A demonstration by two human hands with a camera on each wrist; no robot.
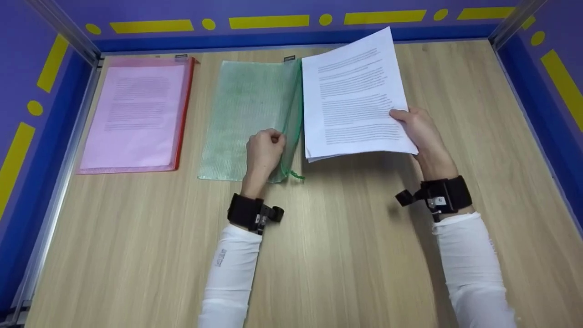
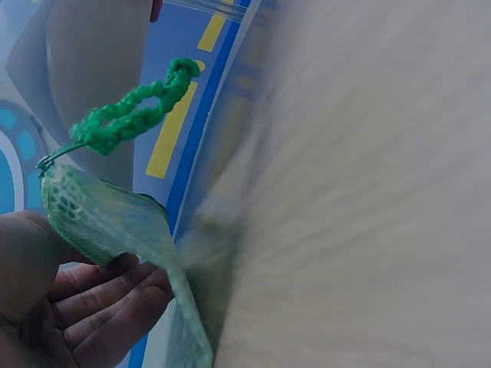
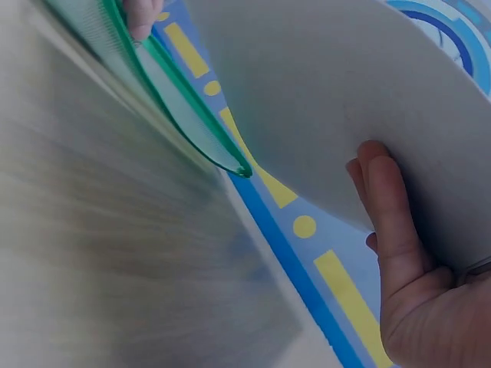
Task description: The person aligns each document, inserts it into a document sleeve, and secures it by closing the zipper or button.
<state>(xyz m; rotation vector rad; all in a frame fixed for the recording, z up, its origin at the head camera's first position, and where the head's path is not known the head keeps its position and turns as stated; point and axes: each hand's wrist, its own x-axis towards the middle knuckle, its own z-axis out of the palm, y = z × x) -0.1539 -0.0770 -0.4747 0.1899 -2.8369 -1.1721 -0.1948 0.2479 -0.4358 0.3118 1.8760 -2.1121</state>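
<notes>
A green mesh zip pouch (image 1: 246,105) lies on the table with its right-hand opening parted. My left hand (image 1: 265,150) pinches the upper layer at that opening, lifting it; in the left wrist view the raised edge (image 2: 115,215) passes between thumb and fingers. A green braided pull loop (image 2: 138,115) hangs at the pouch's corner. My right hand (image 1: 423,130) grips a stack of printed sheets (image 1: 355,100) by its right edge, thumb on top and fingers beneath. The sheets are raised and tilted, their left edge right beside the pouch's opening.
To the left lies a red-edged pink pouch (image 1: 136,118) with printed paper inside. A purple and blue partition with yellow marks (image 1: 268,21) closes off the back and both sides of the wooden table (image 1: 337,255).
</notes>
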